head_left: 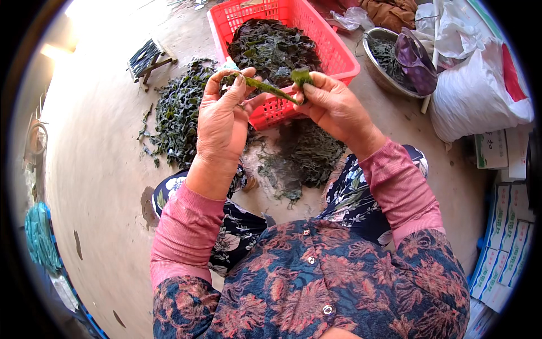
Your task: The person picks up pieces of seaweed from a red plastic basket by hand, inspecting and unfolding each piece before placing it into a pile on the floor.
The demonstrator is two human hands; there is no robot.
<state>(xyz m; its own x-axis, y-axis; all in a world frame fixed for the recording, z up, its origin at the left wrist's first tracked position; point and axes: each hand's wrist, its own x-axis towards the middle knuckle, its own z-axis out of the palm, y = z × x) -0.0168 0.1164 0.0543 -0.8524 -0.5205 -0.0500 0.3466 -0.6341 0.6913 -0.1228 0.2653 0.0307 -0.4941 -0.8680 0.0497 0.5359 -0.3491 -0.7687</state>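
A narrow green strip of seaweed [265, 87] is stretched between my two raised hands. My left hand [224, 113] pinches one end between thumb and fingers. At the other end, my right hand [337, 107] grips the strip, and a wider green piece of leaf sticks up past its fingertips. Just beyond the hands is a red plastic basket [345, 73] with slotted walls, holding a heap of dark seaweed [274, 48]. More dark leaves form a pile [183, 113] on the floor to the left. Between my knees lies a heap of finer, greyish seaweed scraps [307, 152].
A small folding stool [149, 62] stands at the far left. To the right are a metal basin [384, 62] with greenish strands and a purple bag, a full white sack [471, 101], and stacked cartons [505, 237]. Teal netting [42, 237] hangs at the left edge.
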